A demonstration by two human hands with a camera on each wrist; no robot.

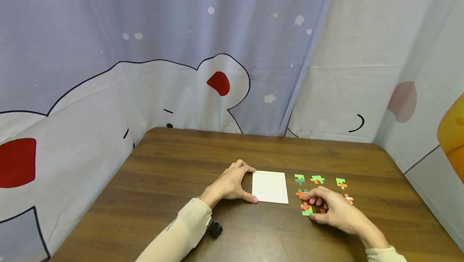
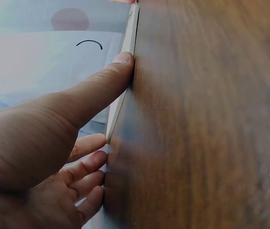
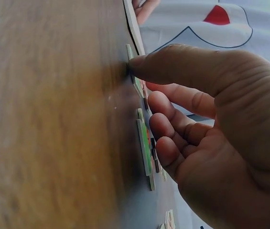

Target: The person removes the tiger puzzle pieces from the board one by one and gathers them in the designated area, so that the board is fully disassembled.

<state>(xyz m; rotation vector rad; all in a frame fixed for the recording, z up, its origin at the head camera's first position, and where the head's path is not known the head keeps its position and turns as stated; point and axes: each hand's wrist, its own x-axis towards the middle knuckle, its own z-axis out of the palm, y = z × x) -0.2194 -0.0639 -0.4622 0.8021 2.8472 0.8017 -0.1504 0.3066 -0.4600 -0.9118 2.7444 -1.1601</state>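
A flat white square puzzle tray (image 1: 270, 188) with a raised border lies on the brown table. My left hand (image 1: 232, 181) holds its left side, thumb at the near corner and forefinger at the far corner. In the left wrist view the thumb (image 2: 118, 71) presses along the tray's thin edge. To the right of the tray, my right hand (image 1: 335, 207) pinches a green and red jigsaw piece (image 1: 307, 212) between thumb and forefinger, low over the table. Its other fingers curl loosely above another jigsaw piece (image 1: 323, 211), which they partly hide.
More jigsaw pieces lie around the right hand: a green and teal one (image 1: 299, 179), a green and orange one (image 1: 317, 179), another at the far right (image 1: 341, 183), a red and white one (image 1: 349, 198) and a red one (image 1: 301, 193). Printed curtains (image 1: 253, 92) hang behind the table.
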